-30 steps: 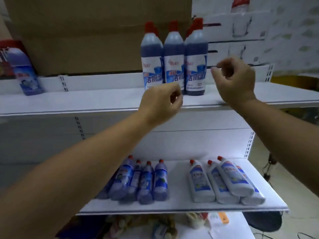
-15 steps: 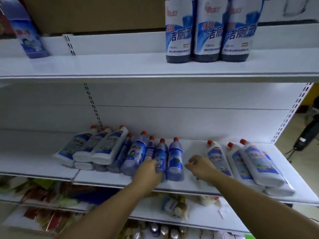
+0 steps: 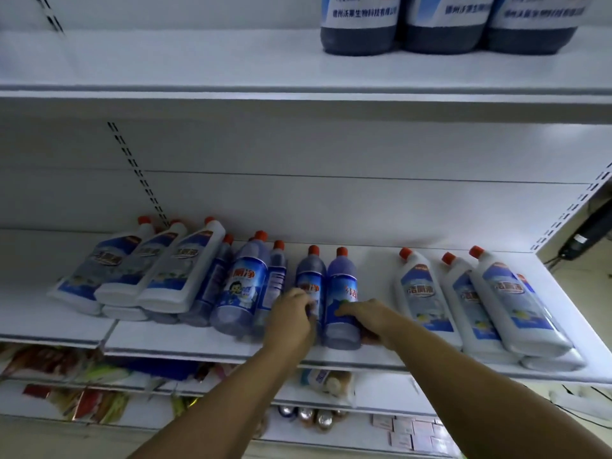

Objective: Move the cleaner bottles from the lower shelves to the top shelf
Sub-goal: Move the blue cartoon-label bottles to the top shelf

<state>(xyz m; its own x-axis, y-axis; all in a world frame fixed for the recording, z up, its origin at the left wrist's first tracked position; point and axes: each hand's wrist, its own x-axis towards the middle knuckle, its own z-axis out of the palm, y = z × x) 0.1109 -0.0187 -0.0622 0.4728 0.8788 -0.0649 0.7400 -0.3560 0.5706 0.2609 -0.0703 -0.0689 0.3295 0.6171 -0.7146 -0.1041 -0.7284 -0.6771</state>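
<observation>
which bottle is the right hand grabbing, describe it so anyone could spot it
On the middle shelf, bottles lie on their sides, red caps toward the back wall. Among the blue ones near the centre, it is the rightmost blue bottle, with the right hand curled over its base end. Only it borders the bare gap before the white bottles further right.

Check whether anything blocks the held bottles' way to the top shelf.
Nothing visible does. The left hand grips one blue bottle, the right hand its neighbour; the top shelf is bare left of three dark bottles.
</observation>
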